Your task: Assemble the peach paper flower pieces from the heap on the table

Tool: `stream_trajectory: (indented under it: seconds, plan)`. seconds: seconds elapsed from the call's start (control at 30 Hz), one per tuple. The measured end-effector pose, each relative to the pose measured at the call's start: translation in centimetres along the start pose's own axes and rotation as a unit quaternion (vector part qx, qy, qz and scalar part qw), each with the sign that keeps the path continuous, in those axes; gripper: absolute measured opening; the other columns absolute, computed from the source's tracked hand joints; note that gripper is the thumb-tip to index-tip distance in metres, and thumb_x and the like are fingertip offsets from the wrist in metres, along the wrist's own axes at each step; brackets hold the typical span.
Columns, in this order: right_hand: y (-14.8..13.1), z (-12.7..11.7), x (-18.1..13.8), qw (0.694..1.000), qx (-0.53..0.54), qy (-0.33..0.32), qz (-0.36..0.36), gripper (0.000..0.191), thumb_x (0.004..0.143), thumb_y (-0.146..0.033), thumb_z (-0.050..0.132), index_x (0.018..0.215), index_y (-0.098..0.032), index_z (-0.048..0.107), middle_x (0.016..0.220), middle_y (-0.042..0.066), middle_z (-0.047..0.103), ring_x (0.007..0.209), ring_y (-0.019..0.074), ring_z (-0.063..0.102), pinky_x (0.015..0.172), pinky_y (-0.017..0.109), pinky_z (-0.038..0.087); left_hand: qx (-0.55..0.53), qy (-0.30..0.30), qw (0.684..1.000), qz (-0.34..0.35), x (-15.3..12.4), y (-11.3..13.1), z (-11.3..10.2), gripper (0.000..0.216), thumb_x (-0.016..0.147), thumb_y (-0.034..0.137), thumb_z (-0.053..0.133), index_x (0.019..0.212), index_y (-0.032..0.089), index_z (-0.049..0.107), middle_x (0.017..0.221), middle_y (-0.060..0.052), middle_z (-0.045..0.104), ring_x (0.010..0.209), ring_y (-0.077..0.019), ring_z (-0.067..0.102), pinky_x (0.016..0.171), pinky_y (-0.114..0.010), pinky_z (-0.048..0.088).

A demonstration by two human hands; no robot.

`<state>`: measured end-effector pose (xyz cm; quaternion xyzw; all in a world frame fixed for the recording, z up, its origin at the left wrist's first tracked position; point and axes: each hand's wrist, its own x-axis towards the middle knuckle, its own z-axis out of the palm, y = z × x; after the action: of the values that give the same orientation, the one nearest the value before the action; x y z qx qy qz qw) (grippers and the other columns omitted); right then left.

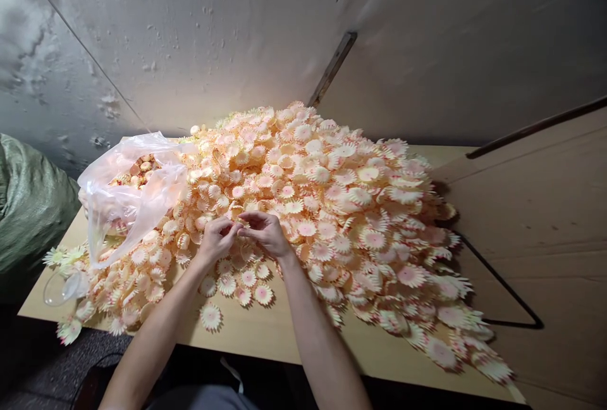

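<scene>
My left hand [218, 237] and my right hand [267, 233] meet at the front of a big heap of artificial flower pieces [327, 176]. Both have thumb and fingers pinched together, with the fingertips almost touching. Whatever lies between the fingertips is too small and too covered to make out. The flower pieces are pale cream discs with jagged edges and pink centres. Just below my hands, several of them lie loose on the tabletop, among them a single flower disc [211, 317] close to the front edge.
Left of the heap sits a translucent plastic bag [137, 207] with small flower pieces inside. A clear plastic cup [61, 288] lies near the left edge of the wooden table [279, 337]. A green sack [33, 214] stands at left, and cardboard [545, 239] with a black metal bar [502, 283] at right.
</scene>
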<state>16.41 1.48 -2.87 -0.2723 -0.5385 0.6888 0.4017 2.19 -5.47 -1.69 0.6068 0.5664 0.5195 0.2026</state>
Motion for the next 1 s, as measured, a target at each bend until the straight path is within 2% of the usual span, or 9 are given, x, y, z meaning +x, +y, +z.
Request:
stream_trajectory:
  seconds: [0.17,0.3,0.4,0.63,0.83,1.0]
  plan:
    - [0.4,-0.2,0.1,0.999,-0.010,0.048,-0.002,0.032,0.052,-0.031,0.087,0.077,-0.018,0.070,0.074,0.001,0.069,0.068,0.0145,0.063,0.068,0.029,0.054,-0.037,0.053,0.998,-0.022,0.2,0.3,-0.4,0.034,0.081,0.044,0.062,0.064,0.016,0.068,0.056,-0.001,0.061,0.051,-0.0101,0.050,0.052,-0.023,0.039]
    - [0.2,-0.2,0.0,0.999,-0.007,0.049,-0.007,0.032,0.054,-0.035,0.086,0.074,-0.018,0.067,0.075,0.000,0.068,0.069,0.0141,0.063,0.071,0.028,0.053,-0.038,0.065,0.997,-0.023,0.2,0.6,-0.4,0.025,0.079,0.041,0.067,0.074,0.016,0.072,0.067,-0.004,0.069,0.055,-0.0108,0.056,0.054,-0.023,0.043]
    - [0.0,-0.1,-0.1,0.999,-0.018,0.045,-0.003,0.037,0.053,-0.035,0.087,0.080,-0.018,0.066,0.072,-0.001,0.066,0.065,0.0126,0.061,0.064,0.025,0.051,-0.042,0.069,0.996,-0.034,0.2,0.5,-0.4,0.026,0.080,0.040,0.065,0.076,0.016,0.070,0.067,-0.003,0.068,0.053,-0.0095,0.054,0.053,-0.022,0.042]
    - [-0.4,-0.2,-0.3,0.999,-0.048,0.022,0.004,0.041,0.065,-0.040,0.079,0.097,-0.021,0.060,0.065,-0.004,0.058,0.052,0.0091,0.050,0.047,0.020,0.038,-0.060,0.005,0.996,-0.068,0.0,0.1,-0.2,0.030,0.079,0.044,0.066,0.082,0.015,0.067,0.072,-0.003,0.066,0.056,-0.0091,0.053,0.054,-0.020,0.042]
    - [-0.7,0.1,-0.4,0.999,-0.049,-0.006,0.005,0.037,0.069,-0.041,0.077,0.096,-0.023,0.058,0.064,-0.004,0.054,0.050,0.0081,0.044,0.045,0.020,0.032,-0.068,-0.019,0.995,-0.067,0.0,0.3,-0.2,0.033,0.083,0.046,0.060,0.079,0.015,0.066,0.069,-0.002,0.062,0.057,-0.0091,0.049,0.055,-0.021,0.040]
    - [-0.8,0.4,-0.5,0.999,-0.046,0.000,0.007,0.037,0.071,-0.046,0.074,0.093,-0.022,0.056,0.057,-0.007,0.050,0.044,0.0069,0.034,0.043,0.021,0.024,-0.060,-0.029,0.995,-0.069,0.1,0.5,-0.2,0.037,0.083,0.048,0.058,0.070,0.014,0.064,0.060,-0.001,0.057,0.053,-0.0086,0.046,0.052,-0.021,0.037]
